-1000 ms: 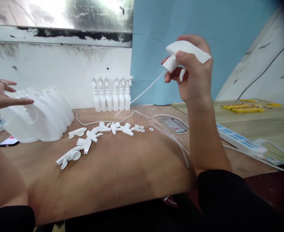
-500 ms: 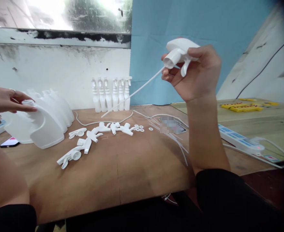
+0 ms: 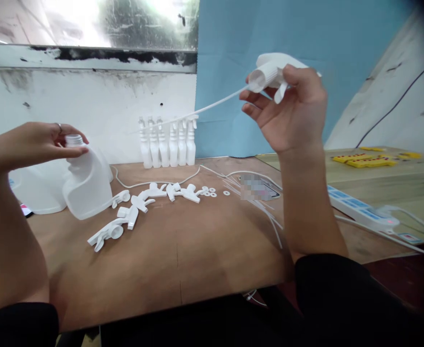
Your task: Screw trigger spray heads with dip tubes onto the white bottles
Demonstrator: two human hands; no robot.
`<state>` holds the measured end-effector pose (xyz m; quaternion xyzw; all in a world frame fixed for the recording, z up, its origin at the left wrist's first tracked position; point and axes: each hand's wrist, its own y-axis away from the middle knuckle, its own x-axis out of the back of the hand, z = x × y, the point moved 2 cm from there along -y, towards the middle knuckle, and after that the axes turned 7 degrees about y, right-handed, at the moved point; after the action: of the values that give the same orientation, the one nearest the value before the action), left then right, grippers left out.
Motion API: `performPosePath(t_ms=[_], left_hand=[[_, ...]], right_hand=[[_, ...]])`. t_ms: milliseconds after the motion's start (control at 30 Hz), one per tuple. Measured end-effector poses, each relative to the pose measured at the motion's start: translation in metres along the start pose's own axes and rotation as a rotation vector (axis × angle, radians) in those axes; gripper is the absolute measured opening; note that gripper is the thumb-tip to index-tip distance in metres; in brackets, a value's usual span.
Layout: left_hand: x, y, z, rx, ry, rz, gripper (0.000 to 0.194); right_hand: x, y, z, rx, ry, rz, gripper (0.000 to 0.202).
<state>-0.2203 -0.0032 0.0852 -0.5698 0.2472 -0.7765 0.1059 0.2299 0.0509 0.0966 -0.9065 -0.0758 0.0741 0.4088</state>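
Note:
My left hand (image 3: 58,142) grips a white plastic bottle (image 3: 87,188) around its open, threaded neck; the bottle is slightly tilted near the tabletop. Raised at the right, my right hand (image 3: 287,106) is closed on a white trigger sprayer (image 3: 271,72). A long thin tube (image 3: 212,105) runs from the sprayer's collar toward the left, its far end blurred in front of the wall. Several loose trigger sprayers (image 3: 139,202) lie in a curved row on the table, with small white rings (image 3: 208,192) beside them. More white bottles (image 3: 40,188) stand behind my left hand.
Against the wall stands a row of finished-looking spray bottles (image 3: 166,144). Loose thin tubes (image 3: 266,214) lie near a partly blurred phone (image 3: 258,187). A power strip (image 3: 360,209) and yellow items (image 3: 364,160) are on the right. A white cable (image 3: 136,185) crosses the table (image 3: 197,255).
My left hand has moved right, bringing the bottle away from the group of bottles. My right hand has tilted the sprayer, so its tube swings up to a flatter angle.

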Motion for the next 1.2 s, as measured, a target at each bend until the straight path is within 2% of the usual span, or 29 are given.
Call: performPosePath(t_ms=[67,133,267,433,600,767,900,1067,1200], left_hand=[[-0.002,0.000,0.018,-0.012,-0.095,-0.066,0.057],[-0.004,0.001,0.037,-0.072,-0.127,-0.048,0.059],[-0.012,0.004,0.068,-0.145,-0.107,-0.050,0.081],[-0.022,0.012,0.092,-0.178,-0.127,-0.102,0.074],[-0.028,0.015,0.098,-0.183,-0.135,-0.108,0.075],[-0.030,0.020,0.103,-0.218,-0.095,-0.124,0.075],[-0.030,0.022,0.104,-0.231,-0.101,-0.092,0.077],[-0.034,0.022,0.107,-0.231,-0.095,-0.106,0.076],[-0.038,0.023,0.113,-0.229,-0.027,-0.148,0.077]], right_hand=[[-0.004,0.002,-0.002,0.027,-0.019,0.017,0.031],[-0.008,0.005,-0.005,0.051,-0.064,0.054,0.029],[-0.014,0.009,-0.010,0.076,-0.077,0.070,0.021],[-0.016,0.013,-0.014,0.092,-0.051,0.012,0.023],[-0.024,0.019,-0.018,0.150,-0.019,-0.036,0.027],[-0.028,0.022,-0.023,0.202,-0.042,-0.028,0.031],[-0.024,0.021,-0.026,0.221,-0.067,0.019,0.028],[-0.027,0.023,-0.024,0.220,0.018,-0.007,0.040],[-0.035,0.027,-0.026,0.240,0.105,0.007,0.033]])
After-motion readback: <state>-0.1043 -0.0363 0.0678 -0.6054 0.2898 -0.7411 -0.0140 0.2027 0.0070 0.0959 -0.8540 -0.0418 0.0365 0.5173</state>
